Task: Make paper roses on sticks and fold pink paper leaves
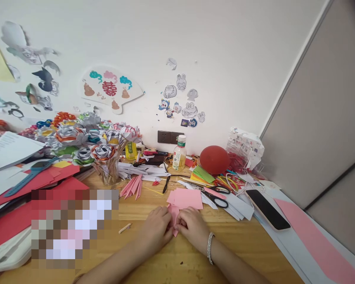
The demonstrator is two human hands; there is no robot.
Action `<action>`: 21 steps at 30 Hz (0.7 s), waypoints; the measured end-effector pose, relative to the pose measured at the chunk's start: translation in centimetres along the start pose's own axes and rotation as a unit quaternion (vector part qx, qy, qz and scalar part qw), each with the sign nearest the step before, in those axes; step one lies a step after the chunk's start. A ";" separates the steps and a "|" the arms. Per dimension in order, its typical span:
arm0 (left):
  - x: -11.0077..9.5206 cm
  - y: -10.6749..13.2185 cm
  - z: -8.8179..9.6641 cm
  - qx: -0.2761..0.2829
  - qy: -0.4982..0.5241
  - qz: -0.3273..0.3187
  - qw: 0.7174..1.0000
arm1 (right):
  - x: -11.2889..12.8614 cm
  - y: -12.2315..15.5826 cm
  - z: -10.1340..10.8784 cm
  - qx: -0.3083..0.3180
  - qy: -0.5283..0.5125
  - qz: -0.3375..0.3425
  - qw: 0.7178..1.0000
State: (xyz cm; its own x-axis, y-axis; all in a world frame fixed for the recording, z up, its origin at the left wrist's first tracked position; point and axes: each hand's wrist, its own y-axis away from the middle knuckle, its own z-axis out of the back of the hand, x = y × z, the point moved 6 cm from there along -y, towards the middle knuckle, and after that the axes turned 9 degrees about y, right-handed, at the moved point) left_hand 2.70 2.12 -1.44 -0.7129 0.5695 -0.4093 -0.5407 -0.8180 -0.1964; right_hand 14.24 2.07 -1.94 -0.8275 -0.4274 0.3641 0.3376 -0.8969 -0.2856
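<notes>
Between my two hands lies a small piece of pink paper [174, 215], partly folded, on the wooden table. My left hand [156, 228] grips its left edge with closed fingers. On the other side, my right hand [192, 225] pinches the paper's right edge, and a beaded bracelet [210, 248] circles that wrist. Just beyond my fingertips rests a stack of pink paper squares [187, 198]. Folded pink paper strips [132, 187] sit farther left. The fingers hide part of the held paper.
Black-handled scissors [220, 197] lie right of the squares, near a phone [268, 209]. Behind stand a bottle [179, 154] and a red balloon [214, 159]. Paper flowers [103, 152] fill a container at left, beside red paper [62, 197] and a blue watch [32, 175].
</notes>
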 end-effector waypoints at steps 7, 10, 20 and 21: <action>-0.6 0.2 0.7 0.017 -0.068 0.043 0.997 | 0.2 0.4 0.2 -0.040 0.022 -0.059 0.997; -0.7 0.1 0.9 0.026 -0.072 0.049 0.996 | 0.1 0.3 0.2 -0.033 0.014 -0.063 0.997; -0.3 0.1 1.0 0.011 -0.057 0.064 0.996 | -0.3 0.0 0.8 0.031 -0.047 0.007 0.998; -0.3 0.1 1.0 0.010 -0.055 0.065 0.996 | -0.2 0.0 0.9 0.030 -0.046 0.006 0.998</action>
State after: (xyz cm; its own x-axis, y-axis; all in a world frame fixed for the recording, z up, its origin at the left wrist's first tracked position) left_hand 2.41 1.93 -0.40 -0.8218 0.4648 -0.3294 -0.4483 -0.8844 -0.1294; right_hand 14.84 2.06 -1.26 -0.7798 -0.4444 0.4409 0.3763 -0.8956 -0.2372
